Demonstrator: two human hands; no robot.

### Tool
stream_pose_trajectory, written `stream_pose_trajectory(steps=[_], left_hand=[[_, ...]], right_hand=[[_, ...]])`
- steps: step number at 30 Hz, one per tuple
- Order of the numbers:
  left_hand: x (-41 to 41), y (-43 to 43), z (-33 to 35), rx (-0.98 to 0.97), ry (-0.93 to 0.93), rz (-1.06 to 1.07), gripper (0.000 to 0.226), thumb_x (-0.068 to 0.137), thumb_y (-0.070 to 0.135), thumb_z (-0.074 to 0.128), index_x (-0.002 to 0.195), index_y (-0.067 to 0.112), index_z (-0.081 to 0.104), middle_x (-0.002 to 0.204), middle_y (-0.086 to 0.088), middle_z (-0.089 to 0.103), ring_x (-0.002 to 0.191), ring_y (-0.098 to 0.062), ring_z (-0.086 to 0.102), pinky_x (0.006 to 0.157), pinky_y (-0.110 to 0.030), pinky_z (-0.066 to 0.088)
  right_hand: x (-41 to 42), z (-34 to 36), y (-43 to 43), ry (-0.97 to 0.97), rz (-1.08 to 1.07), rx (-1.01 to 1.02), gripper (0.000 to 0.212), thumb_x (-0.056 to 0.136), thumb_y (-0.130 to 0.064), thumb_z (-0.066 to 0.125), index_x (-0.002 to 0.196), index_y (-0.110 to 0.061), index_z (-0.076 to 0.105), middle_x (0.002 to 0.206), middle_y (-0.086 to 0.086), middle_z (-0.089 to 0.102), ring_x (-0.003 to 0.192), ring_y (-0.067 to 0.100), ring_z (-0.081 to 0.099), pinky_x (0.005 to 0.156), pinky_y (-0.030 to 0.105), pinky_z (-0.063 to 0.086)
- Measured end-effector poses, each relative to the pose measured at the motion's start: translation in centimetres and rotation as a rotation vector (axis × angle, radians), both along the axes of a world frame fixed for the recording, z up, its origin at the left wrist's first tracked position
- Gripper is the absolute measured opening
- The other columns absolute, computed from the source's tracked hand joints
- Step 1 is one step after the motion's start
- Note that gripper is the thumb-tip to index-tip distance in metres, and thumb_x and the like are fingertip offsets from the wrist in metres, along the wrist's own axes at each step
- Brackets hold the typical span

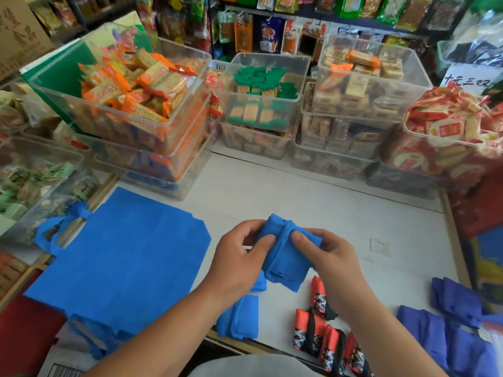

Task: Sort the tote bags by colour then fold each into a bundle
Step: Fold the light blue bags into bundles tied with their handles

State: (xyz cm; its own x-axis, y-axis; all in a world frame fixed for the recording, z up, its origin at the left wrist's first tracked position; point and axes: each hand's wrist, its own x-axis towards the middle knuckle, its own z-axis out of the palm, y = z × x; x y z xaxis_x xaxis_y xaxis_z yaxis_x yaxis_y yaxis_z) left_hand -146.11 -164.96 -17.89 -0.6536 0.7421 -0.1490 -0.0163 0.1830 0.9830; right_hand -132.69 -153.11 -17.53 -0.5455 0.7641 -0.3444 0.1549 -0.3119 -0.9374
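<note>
Far left on the white counter (326, 202) we see a flat bright-blue fabric tote bag (122, 257), unfolded. Just right of it, at the near edge, lies a folded bright-blue bundle (239, 317). Centre: left hand (236, 262) and right hand (332, 257) both grip a strap-wrapped bright-blue bundle (285, 262), fingers (265, 239) curled onto it. Further right we see red-and-black patterned bundles (318, 330), then dark-blue bundles (451, 317) at the right edge.

1. Bright blue: the folded tote bundle (285, 257), a second bundle (239, 317) and the flat tote bag (119, 257).
2. Red bundles (318, 319) with white scribbled lines and black straps.
3. Purple-blue bundles (446, 322).
4. White surface (340, 213).
</note>
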Motion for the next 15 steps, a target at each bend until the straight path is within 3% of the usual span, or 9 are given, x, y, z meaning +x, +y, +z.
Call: stream_pose_trajectory(steps=[2, 6, 12, 15], left_hand=[[-0.2, -0.1, -0.3, 0.001, -0.010, 0.001, 0.019, 0.100, 0.017, 0.065, 0.112, 0.030, 0.072, 0.103, 0.016, 0.075, 0.099, -0.004, 0.069, 0.080, -0.025, 0.060], [-1.1, -0.1, -0.5, 0.009, -0.116, -0.024, 0.019, 0.099, 0.026, 0.068, 0.117, 0.026, 0.069, 0.109, 0.010, 0.075, 0.103, -0.008, 0.071, 0.086, -0.030, 0.060], [-4.6, -1.0, -0.6, -0.061, -0.149, -0.217, 0.018, 0.095, 0.018, 0.073, 0.112, 0.023, 0.069, 0.105, 0.001, 0.077, 0.104, -0.016, 0.073, 0.094, -0.043, 0.060], [-6.6, -1.4, -0.6, -0.097, -0.133, -0.284, 0.015, 0.095, 0.020, 0.073, 0.109, 0.024, 0.071, 0.102, -0.002, 0.076, 0.101, -0.021, 0.073, 0.092, -0.043, 0.060]], right_hand=[[-0.2, -0.5, -0.4, -0.021, 0.017, 0.015, 0.019, 0.084, -0.032, 0.079, 0.093, -0.016, 0.077, 0.092, 0.009, 0.077, 0.090, 0.026, 0.074, 0.077, 0.038, 0.060], [-1.5, -0.4, -0.4, -0.052, 0.034, 0.087, 0.009, 0.090, -0.020, 0.077, 0.091, -0.011, 0.075, 0.082, 0.005, 0.075, 0.075, 0.013, 0.070, 0.062, 0.022, 0.054], [-3.5, -0.5, -0.9, -0.124, 0.103, 0.139, 0.004, 0.089, -0.018, 0.079, 0.086, -0.018, 0.076, 0.084, 0.008, 0.075, 0.082, 0.028, 0.073, 0.073, 0.043, 0.061], [-5.2, -0.9, -2.1, -0.155, 0.130, 0.217, 0.007, 0.095, -0.022, 0.071, 0.088, -0.020, 0.070, 0.081, 0.003, 0.072, 0.076, 0.022, 0.069, 0.067, 0.036, 0.058]])
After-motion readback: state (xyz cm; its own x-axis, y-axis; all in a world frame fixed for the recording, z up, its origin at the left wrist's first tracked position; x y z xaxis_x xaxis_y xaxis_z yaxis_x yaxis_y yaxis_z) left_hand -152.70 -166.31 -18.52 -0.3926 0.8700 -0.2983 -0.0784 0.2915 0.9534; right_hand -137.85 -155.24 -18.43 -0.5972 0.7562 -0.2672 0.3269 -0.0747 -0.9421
